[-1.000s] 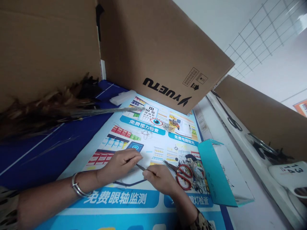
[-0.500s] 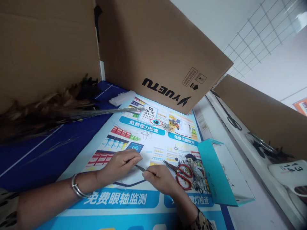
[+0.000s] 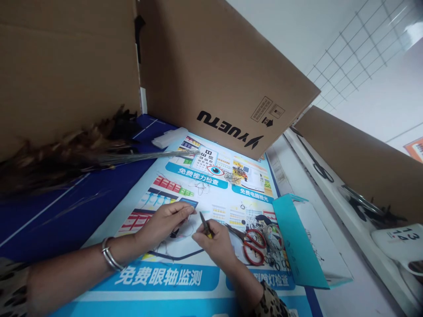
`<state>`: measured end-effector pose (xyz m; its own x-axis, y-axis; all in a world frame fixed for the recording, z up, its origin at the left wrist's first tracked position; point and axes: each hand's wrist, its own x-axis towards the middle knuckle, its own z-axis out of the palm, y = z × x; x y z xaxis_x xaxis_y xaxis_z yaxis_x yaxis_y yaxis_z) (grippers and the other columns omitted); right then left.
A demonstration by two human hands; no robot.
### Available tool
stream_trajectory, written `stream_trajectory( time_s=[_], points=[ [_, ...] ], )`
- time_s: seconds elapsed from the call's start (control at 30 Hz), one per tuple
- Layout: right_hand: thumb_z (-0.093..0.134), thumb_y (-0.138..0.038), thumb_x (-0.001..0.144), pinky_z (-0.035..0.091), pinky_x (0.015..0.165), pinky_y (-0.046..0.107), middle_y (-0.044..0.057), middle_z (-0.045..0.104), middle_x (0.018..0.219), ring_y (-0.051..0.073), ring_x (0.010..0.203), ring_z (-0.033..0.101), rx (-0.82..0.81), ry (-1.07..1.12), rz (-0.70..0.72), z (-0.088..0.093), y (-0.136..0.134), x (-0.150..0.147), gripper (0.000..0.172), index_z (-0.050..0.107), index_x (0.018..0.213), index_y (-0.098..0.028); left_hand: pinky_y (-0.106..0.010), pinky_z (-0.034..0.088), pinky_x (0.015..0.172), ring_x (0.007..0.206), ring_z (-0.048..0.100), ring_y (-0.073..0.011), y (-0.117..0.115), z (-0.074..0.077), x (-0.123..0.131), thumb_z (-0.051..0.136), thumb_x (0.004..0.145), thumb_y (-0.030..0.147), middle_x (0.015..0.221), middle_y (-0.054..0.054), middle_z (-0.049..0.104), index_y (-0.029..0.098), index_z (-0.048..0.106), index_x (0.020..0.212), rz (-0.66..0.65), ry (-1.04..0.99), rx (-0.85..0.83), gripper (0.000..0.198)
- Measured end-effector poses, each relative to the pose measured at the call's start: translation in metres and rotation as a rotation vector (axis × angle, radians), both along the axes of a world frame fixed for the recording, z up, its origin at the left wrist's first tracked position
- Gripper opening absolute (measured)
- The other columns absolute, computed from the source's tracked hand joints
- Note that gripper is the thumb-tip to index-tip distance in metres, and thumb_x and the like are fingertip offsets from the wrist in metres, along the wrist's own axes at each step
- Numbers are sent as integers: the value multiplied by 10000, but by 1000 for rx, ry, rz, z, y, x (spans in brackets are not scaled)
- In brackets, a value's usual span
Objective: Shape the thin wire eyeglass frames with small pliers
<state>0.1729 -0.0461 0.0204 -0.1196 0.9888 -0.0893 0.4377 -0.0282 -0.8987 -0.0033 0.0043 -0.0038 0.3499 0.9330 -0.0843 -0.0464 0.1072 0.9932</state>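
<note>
My left hand [image 3: 170, 221] has its thumb and fingertips pinched together over the printed sheet [image 3: 125, 246]. What sits in the pinch is too fine to make out; a thin, thread-like line seems to hang below it. In my right hand [image 3: 216, 244] is a slim, dark pointed tool [image 3: 205, 224] with a yellow part near the fingers, its tip pointing up and away. The two hands are close but apart. Red-handled scissors [image 3: 254, 248] lie just right of my right hand, beside a pile of small metal rings and a clear roll [image 3: 274, 237].
A teal box [image 3: 297, 242] stands open at the right. Dark and brown feathers [image 3: 66, 154] lie at the left, with long thin strands [image 3: 155, 154] reaching over the sheet. Cardboard [image 3: 211, 66] walls the back. Black scissors [image 3: 322, 171] rest on the right-hand ledge.
The pointed tool has swung from pointing left, near my left fingertips, to pointing upward. My left hand's fingers have shifted slightly, and the hands' grip positions differ.
</note>
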Motion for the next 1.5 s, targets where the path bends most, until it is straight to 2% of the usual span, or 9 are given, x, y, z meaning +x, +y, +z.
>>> stream_trajectory(
  time_s=[0.07, 0.23, 0.37, 0.5, 0.77, 0.9, 1.3, 1.5],
  points=[
    [649, -289, 724, 333, 526, 198, -48, 476, 615, 91, 558, 416, 9, 21, 14, -2, 1, -7, 161, 628, 818, -160, -194, 264, 434, 460, 368, -87, -1, 0, 1, 509, 854, 470, 520, 56, 438, 161, 636, 825, -18, -13, 1, 336],
    [618, -272, 735, 331, 532, 209, -38, 481, 582, 94, 552, 413, 54, 50, -61, -9, 3, -9, 129, 625, 696, -149, -194, 253, 422, 424, 364, -72, -1, 1, 1, 499, 861, 473, 526, 50, 473, 151, 639, 884, -76, -96, -61, 352],
    [616, -291, 751, 345, 539, 210, -34, 506, 576, 92, 549, 411, -2, 197, -109, -14, 6, 0, 148, 630, 697, -154, -209, 349, 463, 453, 457, -79, -1, 1, 1, 492, 866, 472, 637, 13, 564, 147, 629, 927, -114, -240, -157, 358],
    [622, -306, 751, 355, 519, 214, -14, 566, 588, 103, 544, 449, -35, 251, -143, -16, 8, 3, 159, 634, 697, -157, -243, 413, 503, 499, 535, -111, 0, 2, 2, 502, 862, 469, 705, -14, 611, 147, 623, 933, -150, -323, -188, 351],
    [631, -318, 756, 391, 542, 229, -3, 590, 602, 113, 555, 488, -18, 313, -169, -23, 6, 6, 163, 623, 744, -155, -223, 386, 472, 468, 507, -91, 1, 4, 3, 496, 865, 473, 680, 4, 585, 147, 619, 888, -142, -332, -179, 349],
    [641, -327, 756, 390, 538, 229, -2, 593, 598, 111, 550, 492, -15, 318, -207, -27, 5, 7, 179, 613, 762, -151, -208, 349, 447, 436, 460, -81, 2, 2, 2, 489, 875, 456, 589, 34, 529, 145, 617, 873, -124, -303, -143, 337],
    [638, -352, 752, 379, 519, 233, 0, 580, 577, 106, 523, 478, 6, 360, -276, -27, 3, 6, 208, 601, 745, -148, -206, 329, 431, 417, 435, -75, 2, 2, 2, 469, 873, 470, 604, 17, 543, 144, 628, 853, -120, -288, -157, 363],
    [642, -340, 745, 369, 513, 226, -9, 565, 558, 104, 520, 469, -5, 413, -324, -23, 4, 4, 191, 594, 732, -156, -206, 300, 435, 411, 417, -83, 3, 2, 2, 522, 851, 444, 513, 35, 521, 139, 623, 855, -135, -238, -122, 321]
  ],
)
